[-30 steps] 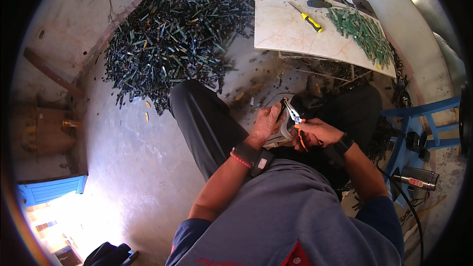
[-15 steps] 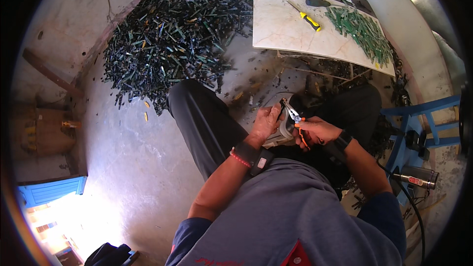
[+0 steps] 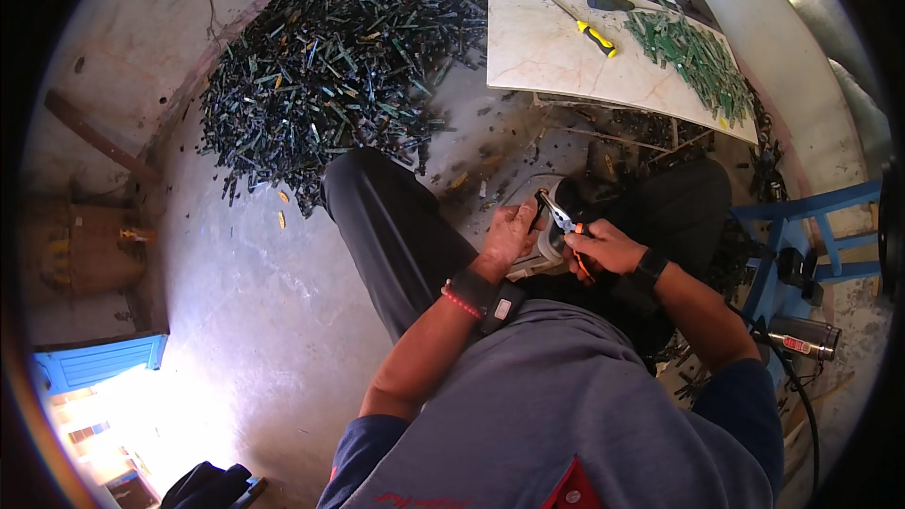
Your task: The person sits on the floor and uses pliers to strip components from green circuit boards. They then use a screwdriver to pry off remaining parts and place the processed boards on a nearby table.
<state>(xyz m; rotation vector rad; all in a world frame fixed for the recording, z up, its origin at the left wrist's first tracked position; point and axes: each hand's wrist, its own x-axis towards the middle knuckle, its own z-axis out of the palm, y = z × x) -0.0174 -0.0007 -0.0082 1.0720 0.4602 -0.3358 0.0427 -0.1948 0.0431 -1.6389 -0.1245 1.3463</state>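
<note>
My right hand (image 3: 605,247) is closed round the orange-and-black handles of a pair of pliers (image 3: 561,217). Their silver jaws point up and left, meeting a small dark piece (image 3: 541,211) that my left hand (image 3: 512,234) pinches between thumb and fingers. The piece is mostly hidden by the fingers, so its kind does not show. Both hands are close together between my knees, above a grey rounded object (image 3: 545,250) that they partly cover.
A heap of dark narrow strips (image 3: 320,75) covers the floor ahead and left. At the far right, a pale board (image 3: 537,47) holds a yellow-and-black screwdriver (image 3: 598,40) and a pile of green strips (image 3: 693,61). A blue chair (image 3: 782,226) and metal flask (image 3: 801,337) are at right.
Both hands keep their grip on the piece and the pliers. The right hand and forearm have shifted very slightly; the whole view has moved a little.
</note>
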